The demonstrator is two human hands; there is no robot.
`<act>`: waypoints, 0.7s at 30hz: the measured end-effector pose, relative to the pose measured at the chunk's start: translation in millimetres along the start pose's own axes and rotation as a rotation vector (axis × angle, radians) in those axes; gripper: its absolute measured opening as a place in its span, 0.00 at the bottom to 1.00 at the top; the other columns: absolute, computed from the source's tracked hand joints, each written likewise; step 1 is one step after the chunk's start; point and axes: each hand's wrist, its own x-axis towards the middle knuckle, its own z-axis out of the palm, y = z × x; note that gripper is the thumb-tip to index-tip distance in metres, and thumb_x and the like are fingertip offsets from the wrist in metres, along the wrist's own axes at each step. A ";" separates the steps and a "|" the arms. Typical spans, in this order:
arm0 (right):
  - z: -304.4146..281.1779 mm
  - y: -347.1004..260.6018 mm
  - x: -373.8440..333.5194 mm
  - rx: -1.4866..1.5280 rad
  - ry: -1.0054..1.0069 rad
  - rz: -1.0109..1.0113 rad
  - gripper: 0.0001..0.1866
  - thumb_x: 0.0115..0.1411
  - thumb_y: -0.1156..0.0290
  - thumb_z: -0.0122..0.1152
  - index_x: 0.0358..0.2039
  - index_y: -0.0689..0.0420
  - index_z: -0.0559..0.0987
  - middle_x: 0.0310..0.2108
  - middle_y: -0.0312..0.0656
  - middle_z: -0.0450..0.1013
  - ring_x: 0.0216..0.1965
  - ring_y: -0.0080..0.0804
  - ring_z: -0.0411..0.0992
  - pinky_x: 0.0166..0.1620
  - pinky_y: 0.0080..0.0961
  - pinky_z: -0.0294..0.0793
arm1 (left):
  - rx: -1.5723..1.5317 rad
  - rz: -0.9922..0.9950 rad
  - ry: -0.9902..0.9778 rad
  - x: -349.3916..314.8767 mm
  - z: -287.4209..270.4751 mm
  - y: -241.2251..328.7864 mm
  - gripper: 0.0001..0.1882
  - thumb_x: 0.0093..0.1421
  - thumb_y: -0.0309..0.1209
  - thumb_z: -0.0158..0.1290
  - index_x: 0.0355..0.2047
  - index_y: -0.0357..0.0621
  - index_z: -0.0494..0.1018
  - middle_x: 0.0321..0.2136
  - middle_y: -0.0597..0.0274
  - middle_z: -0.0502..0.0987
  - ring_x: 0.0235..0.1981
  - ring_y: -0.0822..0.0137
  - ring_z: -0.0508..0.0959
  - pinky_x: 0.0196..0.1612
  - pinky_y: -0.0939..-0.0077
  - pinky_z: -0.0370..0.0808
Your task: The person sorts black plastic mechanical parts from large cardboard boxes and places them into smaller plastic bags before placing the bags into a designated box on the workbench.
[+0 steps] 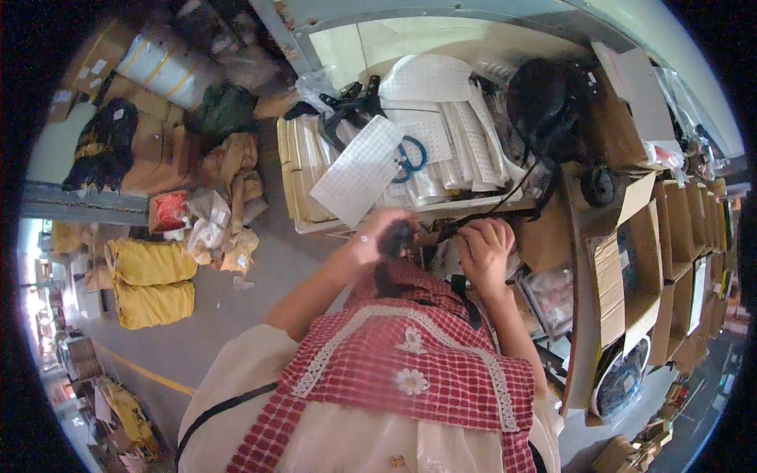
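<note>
My left hand [377, 238] is closed around a small black bundle [397, 239], perhaps coiled cord or strap; blur hides its exact kind. To its right, my right hand [486, 246] has its fingers curled at a thin black strap [479, 214]. This strap slants up and right toward a large black heap [542, 102] of strap-like material. Both hands are in front of a white bin [315, 227] packed with papers. On top of the papers lie blue-handled scissors [410, 160], beside a tilted white dotted sheet [359, 169].
Black plastic hangers [347, 106] rest at the bin's back left. Open cardboard boxes [631, 268] line the shelving at right, with a black spool [598, 186] above. Yellow sacks [152, 284] and brown paper wrapping [235, 197] stand to the left.
</note>
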 end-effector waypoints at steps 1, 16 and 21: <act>2.2 8.2 -9.8 0.008 -0.017 0.009 0.13 0.48 0.74 0.63 0.36 0.54 0.81 0.41 0.40 0.74 0.48 0.43 0.69 0.58 0.47 0.60 | -0.225 -0.027 0.177 -11.3 0.0 -0.9 0.16 0.64 0.37 0.51 0.47 0.40 0.75 0.38 0.59 0.80 0.38 0.66 0.80 0.23 0.74 0.77; 41.1 -2.4 13.0 0.299 -0.106 0.068 0.18 0.56 0.76 0.60 0.49 0.61 0.74 0.47 0.51 0.72 0.49 0.54 0.69 0.52 0.44 0.68 | -0.475 0.409 0.355 -67.2 -60.6 36.9 0.24 0.60 0.34 0.50 0.57 0.38 0.67 0.50 0.36 0.73 0.37 0.58 0.78 0.21 0.77 0.78; 43.1 -18.4 35.9 0.441 -0.152 0.080 0.19 0.57 0.79 0.58 0.50 0.61 0.73 0.49 0.54 0.70 0.48 0.57 0.70 0.51 0.44 0.71 | -0.491 0.551 0.389 -80.5 -90.1 48.7 0.19 0.59 0.34 0.53 0.50 0.43 0.69 0.49 0.37 0.73 0.37 0.58 0.79 0.20 0.77 0.77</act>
